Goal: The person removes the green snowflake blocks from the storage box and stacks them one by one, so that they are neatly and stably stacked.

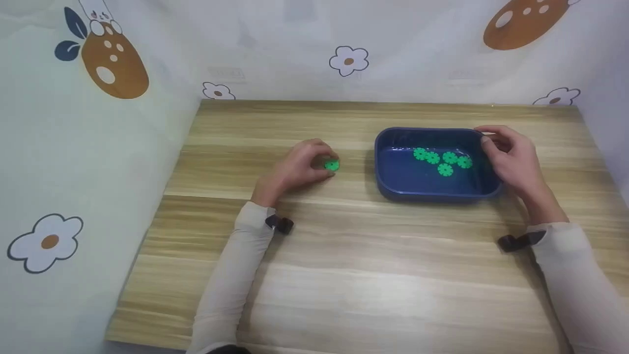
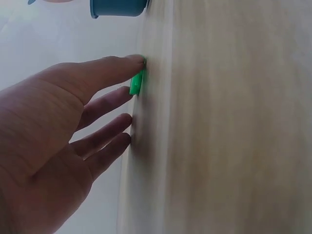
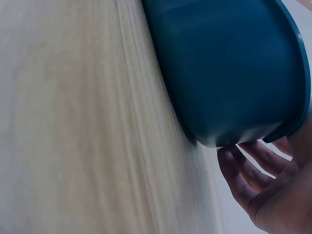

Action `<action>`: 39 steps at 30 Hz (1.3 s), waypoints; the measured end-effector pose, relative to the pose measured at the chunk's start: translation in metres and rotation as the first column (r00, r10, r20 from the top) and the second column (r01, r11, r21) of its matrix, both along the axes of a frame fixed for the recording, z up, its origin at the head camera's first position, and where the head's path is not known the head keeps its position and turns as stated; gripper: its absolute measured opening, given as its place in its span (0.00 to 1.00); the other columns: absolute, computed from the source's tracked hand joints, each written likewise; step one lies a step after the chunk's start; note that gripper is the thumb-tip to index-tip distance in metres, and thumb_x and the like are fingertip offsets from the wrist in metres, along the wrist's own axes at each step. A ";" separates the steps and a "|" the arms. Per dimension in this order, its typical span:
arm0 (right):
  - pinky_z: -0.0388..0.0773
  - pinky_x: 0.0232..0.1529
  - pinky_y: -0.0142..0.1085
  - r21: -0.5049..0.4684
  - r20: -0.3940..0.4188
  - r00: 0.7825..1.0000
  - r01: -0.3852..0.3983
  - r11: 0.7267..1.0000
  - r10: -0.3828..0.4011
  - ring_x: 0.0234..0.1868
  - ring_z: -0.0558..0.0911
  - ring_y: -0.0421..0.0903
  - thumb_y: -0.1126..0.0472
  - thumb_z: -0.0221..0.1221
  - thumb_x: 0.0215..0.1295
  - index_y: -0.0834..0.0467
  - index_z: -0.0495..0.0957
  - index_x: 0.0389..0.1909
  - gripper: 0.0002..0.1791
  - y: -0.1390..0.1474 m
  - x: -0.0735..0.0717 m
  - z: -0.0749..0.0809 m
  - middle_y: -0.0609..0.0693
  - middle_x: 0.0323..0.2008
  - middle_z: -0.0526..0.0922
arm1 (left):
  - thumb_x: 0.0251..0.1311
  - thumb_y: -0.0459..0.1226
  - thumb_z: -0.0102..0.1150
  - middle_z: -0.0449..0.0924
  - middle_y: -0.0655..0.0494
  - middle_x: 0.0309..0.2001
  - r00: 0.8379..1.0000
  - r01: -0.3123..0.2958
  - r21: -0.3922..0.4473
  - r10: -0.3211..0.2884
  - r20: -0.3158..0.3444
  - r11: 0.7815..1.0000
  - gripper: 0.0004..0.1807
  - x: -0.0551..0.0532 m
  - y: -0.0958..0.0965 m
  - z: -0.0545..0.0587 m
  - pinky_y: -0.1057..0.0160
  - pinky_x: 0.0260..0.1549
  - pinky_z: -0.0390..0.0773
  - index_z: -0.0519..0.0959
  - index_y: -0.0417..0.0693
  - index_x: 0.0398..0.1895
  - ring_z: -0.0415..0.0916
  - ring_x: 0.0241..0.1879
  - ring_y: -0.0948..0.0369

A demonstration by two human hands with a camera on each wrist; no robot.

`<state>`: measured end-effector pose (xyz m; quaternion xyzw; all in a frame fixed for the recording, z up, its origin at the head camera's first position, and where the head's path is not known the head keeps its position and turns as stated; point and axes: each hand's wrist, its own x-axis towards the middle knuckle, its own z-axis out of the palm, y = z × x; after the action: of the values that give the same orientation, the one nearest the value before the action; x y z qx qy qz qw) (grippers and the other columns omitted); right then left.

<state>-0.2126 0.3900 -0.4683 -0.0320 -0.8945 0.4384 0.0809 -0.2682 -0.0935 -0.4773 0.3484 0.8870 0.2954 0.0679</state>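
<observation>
My left hand [image 1: 302, 167] has its thumb and a finger at the edges of a small green notched disc [image 1: 332, 165], pinching it at the tabletop. The left wrist view shows this disc [image 2: 137, 83] edge-on between thumb and fingers, with the other fingers spread apart. At the right end of a dark blue rectangular bin [image 1: 400, 172], my right hand [image 1: 516, 160] grips the rim, thumb on top and fingers along the outside. Several similar green discs [image 1: 445, 169] lie flat inside the bin, toward its right half. In the right wrist view, fingertips touch the bin's outer wall [image 3: 229, 73].
Both the bin and the left hand's disc are on a wood-grain table [image 1: 344, 255]. A pale patterned cloth [image 1: 275, 49] with flowers and brown fruit shapes rises behind the table and along its left side. Dark straps [image 1: 280, 224] sit on both wrists.
</observation>
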 end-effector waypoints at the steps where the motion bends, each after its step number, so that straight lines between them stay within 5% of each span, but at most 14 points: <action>1: 0.74 0.55 0.13 0.001 0.003 1.000 -0.002 1.000 0.002 0.51 0.82 0.28 0.51 0.56 0.82 0.53 0.83 0.68 0.21 0.000 0.000 0.000 0.55 0.61 0.87 | 0.68 0.42 0.74 0.86 0.50 0.57 1.000 -0.003 0.003 0.003 0.002 1.000 0.18 0.000 0.001 0.001 0.52 0.68 0.78 0.88 0.48 0.58 0.80 0.61 0.53; 12: 0.75 0.54 0.14 0.003 0.005 1.000 0.011 1.000 -0.011 0.51 0.82 0.29 0.51 0.57 0.82 0.52 0.83 0.67 0.20 0.003 0.000 0.001 0.55 0.59 0.87 | 0.73 0.41 0.68 0.81 0.53 0.66 0.999 0.024 0.004 -0.024 0.035 1.000 0.21 0.004 0.026 0.016 0.52 0.76 0.72 0.83 0.49 0.66 0.74 0.71 0.53; 20: 0.77 0.56 0.16 0.013 0.052 0.999 0.016 1.000 -0.017 0.54 0.83 0.29 0.46 0.57 0.82 0.48 0.83 0.68 0.22 0.002 0.003 0.003 0.54 0.63 0.87 | 0.79 0.39 0.60 0.77 0.57 0.72 0.989 -0.035 0.060 0.043 -0.141 0.998 0.20 0.009 0.055 0.028 0.62 0.79 0.67 0.80 0.57 0.71 0.69 0.76 0.61; 24: 0.76 0.55 0.15 0.002 0.032 0.999 0.016 1.000 -0.016 0.52 0.83 0.28 0.48 0.58 0.82 0.49 0.84 0.68 0.21 0.002 0.002 0.002 0.55 0.62 0.88 | 0.79 0.36 0.59 0.78 0.54 0.72 0.986 0.010 0.152 0.016 -0.169 0.988 0.19 0.013 0.073 0.034 0.64 0.79 0.66 0.82 0.55 0.69 0.69 0.76 0.60; 33: 0.75 0.53 0.14 0.008 0.005 1.000 0.018 1.000 -0.018 0.50 0.83 0.27 0.51 0.58 0.82 0.50 0.84 0.67 0.20 0.001 -0.003 0.002 0.59 0.61 0.88 | 0.76 0.34 0.63 0.84 0.57 0.67 0.989 0.143 0.262 -0.132 -0.060 0.954 0.18 0.018 0.109 0.044 0.70 0.74 0.70 0.84 0.51 0.65 0.75 0.71 0.62; 39: 0.76 0.52 0.14 0.013 -0.007 1.000 0.021 1.000 -0.021 0.48 0.84 0.26 0.51 0.59 0.81 0.50 0.85 0.66 0.19 -0.001 -0.005 0.000 0.51 0.55 0.91 | 0.76 0.36 0.63 0.84 0.57 0.67 0.979 0.193 0.206 -0.201 0.020 0.959 0.20 0.015 0.133 0.042 0.70 0.73 0.72 0.82 0.50 0.68 0.76 0.70 0.63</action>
<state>-0.2172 0.3890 -0.4682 -0.0393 -0.8966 0.4320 0.0887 -0.2533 0.0395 -0.4356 0.4340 0.8115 0.3832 0.0793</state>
